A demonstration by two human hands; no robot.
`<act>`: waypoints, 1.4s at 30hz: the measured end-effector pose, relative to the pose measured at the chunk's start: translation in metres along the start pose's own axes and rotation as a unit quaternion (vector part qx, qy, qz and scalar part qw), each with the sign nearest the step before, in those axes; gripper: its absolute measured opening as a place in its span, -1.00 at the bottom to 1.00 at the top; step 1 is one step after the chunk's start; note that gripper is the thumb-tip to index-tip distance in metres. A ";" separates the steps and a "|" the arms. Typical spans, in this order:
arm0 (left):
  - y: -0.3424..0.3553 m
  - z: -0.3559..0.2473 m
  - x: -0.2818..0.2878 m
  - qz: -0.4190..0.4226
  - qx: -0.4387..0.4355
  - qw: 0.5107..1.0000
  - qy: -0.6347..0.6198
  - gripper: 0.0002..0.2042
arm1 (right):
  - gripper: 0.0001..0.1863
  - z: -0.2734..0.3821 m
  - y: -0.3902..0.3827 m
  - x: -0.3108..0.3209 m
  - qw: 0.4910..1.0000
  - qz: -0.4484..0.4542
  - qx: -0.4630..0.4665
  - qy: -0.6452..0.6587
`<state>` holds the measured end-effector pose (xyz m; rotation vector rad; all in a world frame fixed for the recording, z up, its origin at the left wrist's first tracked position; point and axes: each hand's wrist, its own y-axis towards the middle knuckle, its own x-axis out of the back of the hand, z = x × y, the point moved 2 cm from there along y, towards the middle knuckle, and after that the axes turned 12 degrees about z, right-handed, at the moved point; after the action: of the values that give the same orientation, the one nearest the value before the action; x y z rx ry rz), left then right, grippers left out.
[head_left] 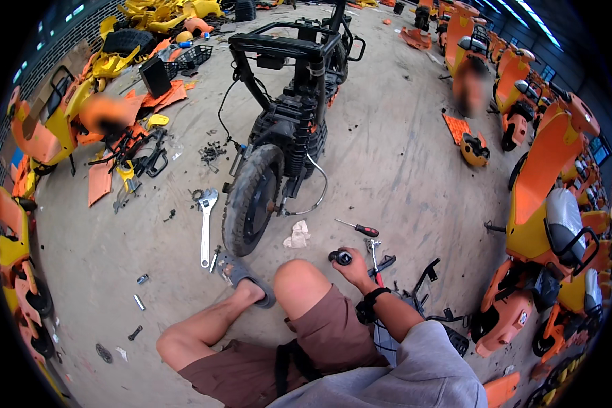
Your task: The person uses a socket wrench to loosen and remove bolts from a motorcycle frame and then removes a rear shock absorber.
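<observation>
My right hand (pixel 354 269), with a black watch on its wrist, reaches out past my bent knee and its fingers close on a small black round part (pixel 341 257) just above the concrete floor. My left hand is not in view. In front of me stands a stripped black scooter frame (pixel 289 115), its rear wheel (pixel 252 198) closest to me. A red-handled screwdriver (pixel 359 228), a metal ratchet tool (pixel 374 250) and a crumpled white rag (pixel 298 234) lie beside my right hand.
A long silver wrench (pixel 206 224) and loose bolts (pixel 141 279) lie left of the wheel. Orange and yellow body panels (pixel 115 115) are piled at the left. Orange scooters (pixel 551 204) line the right side. A black metal bracket (pixel 428 279) lies by my right arm.
</observation>
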<state>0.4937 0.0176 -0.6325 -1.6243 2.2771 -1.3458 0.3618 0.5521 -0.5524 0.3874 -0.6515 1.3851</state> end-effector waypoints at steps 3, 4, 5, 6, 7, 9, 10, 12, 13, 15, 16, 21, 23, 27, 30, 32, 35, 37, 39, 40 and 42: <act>-0.013 0.009 0.005 -0.016 0.012 1.000 -0.017 -0.16 | -0.47 0.002 0.004 0.008 0.995 0.020 -0.008 0.098; -0.020 0.012 0.006 -0.019 0.018 0.999 -0.023 -0.15 | -0.47 0.002 0.002 0.014 0.993 -0.004 -0.028 0.111; -0.027 0.013 0.008 -0.027 0.022 0.999 -0.030 -0.14 | -0.49 0.004 0.004 0.020 0.988 -0.022 -0.053 0.140; -0.036 0.017 0.012 -0.033 0.028 0.998 -0.035 -0.14 | -0.50 0.003 0.004 0.026 0.981 -0.039 -0.079 0.171; -0.043 0.019 0.016 -0.040 0.035 0.998 -0.041 -0.13 | -0.51 0.001 0.005 0.033 0.972 -0.057 -0.107 0.201; -0.064 0.028 0.028 -0.058 0.057 0.995 -0.056 -0.11 | -0.60 0.021 0.009 0.053 0.964 -0.060 -0.058 0.252; -0.078 0.034 0.036 -0.070 0.073 0.993 -0.066 -0.10 | -0.62 0.038 0.011 0.066 0.964 -0.057 -0.032 0.259; -0.108 0.043 0.057 -0.092 0.103 0.987 -0.088 -0.09 | -0.67 0.083 0.011 0.101 0.961 -0.059 0.019 0.270; -0.126 0.045 0.070 -0.107 0.120 0.981 -0.104 -0.08 | -0.68 0.108 0.009 0.118 0.943 -0.070 0.060 0.318; -0.166 0.038 0.099 -0.151 0.152 0.966 -0.141 -0.06 | -0.63 0.165 0.005 0.144 0.919 -0.052 0.084 0.383; -0.182 0.021 0.117 -0.198 0.134 0.958 -0.162 -0.06 | -0.60 0.182 0.001 0.155 0.905 -0.037 0.114 0.409; -0.200 -0.191 0.139 -0.458 -0.259 0.817 -0.237 -0.67 | -0.53 0.270 -0.014 0.162 0.816 0.096 0.211 0.529; -0.205 -0.266 0.114 -0.441 -0.346 0.824 -0.085 -0.60 | -0.55 0.305 -0.026 0.150 0.798 0.154 0.177 0.555; -0.197 -0.386 0.088 -0.355 -0.417 0.784 0.291 -0.26 | -0.63 0.332 -0.042 0.129 0.794 0.270 0.074 0.539; -0.177 -0.408 0.077 -0.142 -0.407 0.887 0.168 -0.32 | -0.61 0.334 -0.045 0.113 0.799 0.349 0.026 0.489; -0.159 -0.384 0.068 0.062 -0.317 0.946 0.030 -0.40 | -0.55 0.341 -0.044 0.099 0.820 0.391 0.021 0.418; -0.132 -0.347 0.043 -0.001 -0.435 0.900 -0.004 -0.49 | -0.57 0.349 -0.032 0.088 0.836 0.437 0.090 0.320; -0.134 -0.354 0.033 0.075 -0.375 0.917 -0.112 -0.54 | -0.49 0.342 -0.016 0.074 0.838 0.435 0.106 0.313; -0.129 -0.356 0.019 0.160 -0.334 0.891 -0.261 -0.61 | -0.30 0.340 -0.008 0.039 0.841 0.400 0.105 0.349; -0.125 -0.361 0.013 0.206 -0.314 0.867 -0.326 -0.64 | -0.29 0.333 -0.003 0.019 0.827 0.370 0.080 0.416; -0.114 -0.359 0.010 0.236 -0.291 0.820 -0.432 -0.68 | -0.26 0.333 -0.002 0.001 0.771 0.387 0.006 0.507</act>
<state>0.4018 0.2225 -0.3294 -1.2010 2.2590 0.2373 0.2983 0.3488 -0.2958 -0.7181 0.1668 2.0836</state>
